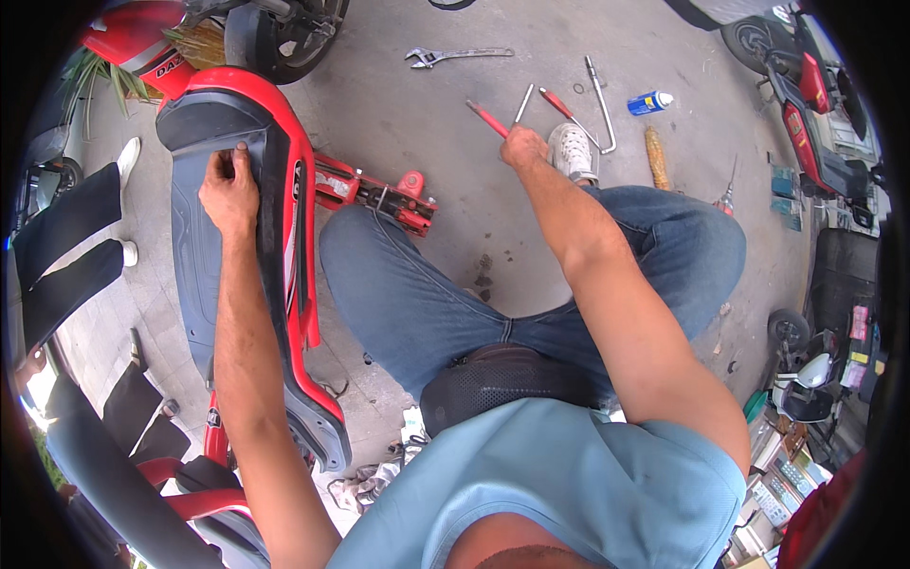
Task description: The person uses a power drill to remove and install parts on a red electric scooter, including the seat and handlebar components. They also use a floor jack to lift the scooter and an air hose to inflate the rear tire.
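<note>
My left hand rests over the dark footboard of a red scooter, near its front end. Its fingers are curled, and whether anything small is between them I cannot make out. Out in front of my right knee, my right hand is closed around one end of a slim red-handled tool, which points forward and to the left. A thin metal rod shows just beyond that hand. The white shoe on my right foot is close beside it.
An adjustable wrench, a red-handled screwdriver, an L-shaped socket handle and a blue spray can lie on the floor. A red floor jack stands against the scooter. Another scooter is parked at right; people's legs are at left.
</note>
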Available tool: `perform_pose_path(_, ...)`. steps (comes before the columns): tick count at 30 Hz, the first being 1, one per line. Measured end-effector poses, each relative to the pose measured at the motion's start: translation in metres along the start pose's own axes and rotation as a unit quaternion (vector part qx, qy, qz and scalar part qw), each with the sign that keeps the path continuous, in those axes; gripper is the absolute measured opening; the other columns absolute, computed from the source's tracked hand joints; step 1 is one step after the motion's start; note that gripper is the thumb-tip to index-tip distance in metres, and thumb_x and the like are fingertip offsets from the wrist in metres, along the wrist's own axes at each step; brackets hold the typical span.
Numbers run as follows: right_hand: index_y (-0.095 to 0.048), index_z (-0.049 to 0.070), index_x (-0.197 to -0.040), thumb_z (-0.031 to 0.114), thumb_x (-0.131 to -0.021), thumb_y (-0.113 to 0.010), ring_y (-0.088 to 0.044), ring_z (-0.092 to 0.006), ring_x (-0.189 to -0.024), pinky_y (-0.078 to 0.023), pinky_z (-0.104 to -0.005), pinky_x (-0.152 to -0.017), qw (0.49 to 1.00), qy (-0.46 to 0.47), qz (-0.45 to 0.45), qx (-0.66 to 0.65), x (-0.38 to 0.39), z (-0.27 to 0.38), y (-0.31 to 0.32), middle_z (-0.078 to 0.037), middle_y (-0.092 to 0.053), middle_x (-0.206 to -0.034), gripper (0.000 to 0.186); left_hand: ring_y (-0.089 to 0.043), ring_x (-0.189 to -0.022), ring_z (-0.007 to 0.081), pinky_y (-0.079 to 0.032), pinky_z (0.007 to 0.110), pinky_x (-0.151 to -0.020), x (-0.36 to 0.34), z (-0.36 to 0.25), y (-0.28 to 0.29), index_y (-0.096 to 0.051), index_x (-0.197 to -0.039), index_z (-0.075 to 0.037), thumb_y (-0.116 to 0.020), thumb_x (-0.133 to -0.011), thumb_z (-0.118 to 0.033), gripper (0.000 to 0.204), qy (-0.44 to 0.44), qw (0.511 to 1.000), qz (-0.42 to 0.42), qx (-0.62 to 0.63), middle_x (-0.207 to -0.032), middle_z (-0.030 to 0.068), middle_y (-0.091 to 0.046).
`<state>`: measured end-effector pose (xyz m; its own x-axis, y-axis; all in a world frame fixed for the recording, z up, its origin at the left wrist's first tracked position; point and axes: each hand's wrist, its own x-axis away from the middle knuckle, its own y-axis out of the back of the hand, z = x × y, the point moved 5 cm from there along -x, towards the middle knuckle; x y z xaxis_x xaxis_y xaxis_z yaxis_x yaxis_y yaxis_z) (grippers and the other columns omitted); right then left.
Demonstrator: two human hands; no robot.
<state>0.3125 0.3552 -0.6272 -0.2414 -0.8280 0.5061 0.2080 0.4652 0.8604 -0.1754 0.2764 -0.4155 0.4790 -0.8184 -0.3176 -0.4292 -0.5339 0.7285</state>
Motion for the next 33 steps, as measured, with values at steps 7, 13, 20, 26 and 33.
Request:
perform_pose_path(7, -0.067, 0.002, -0.117, 0.013, -0.091, -0.053, -0.069, -0.0253, -0.074, -0.056, -0.0398, -0.063, 0.989, 0.072, 0.126, 0.013, 0.001, 0.028, 0.058, -0.016, -0.071, -0.094, 0.032, -0.068, -0.069, 0.0349, -0.051, 0.044, -0.066, -0.003, -0.003, -0.007, -0.068, -0.085, -0.003, -0.069, -0.091, -0.042, 0.040, -0.002, 1.000, -0.019, 0.002, -0.072, 0.0156, -0.068)
perform_pose_path(13, -0.066, -0.004, -0.112, 0.012, -0.094, -0.049, -0.065, -0.0242, -0.059, -0.053, -0.0406, -0.051, 0.982, 0.098, 0.137, 0.087, 0.007, 0.015, 0.107, -0.012, -0.067, -0.071, 0.029, -0.069, -0.069, 0.0339, -0.051, 0.044, -0.065, -0.002, 0.002, -0.002, -0.068, -0.085, -0.004, -0.069, -0.091, -0.041, 0.037, -0.002, 1.000, -0.022, 0.010, -0.072, 0.0142, -0.068)
perform_pose_path(20, -0.052, 0.008, -0.139, 0.013, -0.095, -0.043, -0.069, -0.0263, -0.069, -0.057, -0.0396, -0.057, 0.981, 0.113, 0.147, -0.055, 0.014, 0.062, 0.101, -0.019, -0.070, -0.107, 0.045, -0.069, -0.071, 0.0330, -0.052, 0.044, -0.066, 0.001, -0.007, 0.004, -0.069, -0.086, -0.009, -0.069, -0.089, -0.047, 0.039, 0.040, 0.998, -0.003, -0.057, -0.071, 0.0104, -0.069)
perform_pose_path(26, -0.052, 0.011, -0.142, 0.012, -0.090, -0.048, -0.066, -0.0408, -0.111, -0.053, -0.0485, -0.094, 0.967, 0.240, -0.011, 0.079, -0.037, 0.136, 0.112, -0.025, -0.067, -0.122, 0.052, -0.069, -0.070, 0.0331, -0.052, 0.044, -0.066, 0.005, 0.001, 0.011, -0.068, -0.085, -0.009, -0.069, -0.088, -0.047, 0.038, 0.059, 0.996, -0.009, -0.062, -0.071, 0.0106, -0.069)
perform_pose_path(33, -0.064, 0.011, -0.129, 0.007, -0.091, -0.045, -0.071, -0.0373, -0.096, -0.058, -0.0464, -0.081, 0.923, 0.325, -0.007, 0.207, -0.101, 0.178, 0.121, -0.021, -0.071, -0.113, 0.043, -0.069, -0.075, 0.0370, -0.053, 0.047, -0.069, -0.002, -0.010, 0.007, -0.067, -0.084, -0.009, -0.069, -0.087, -0.044, 0.035, 0.086, 0.996, 0.005, -0.037, -0.075, 0.0152, -0.070)
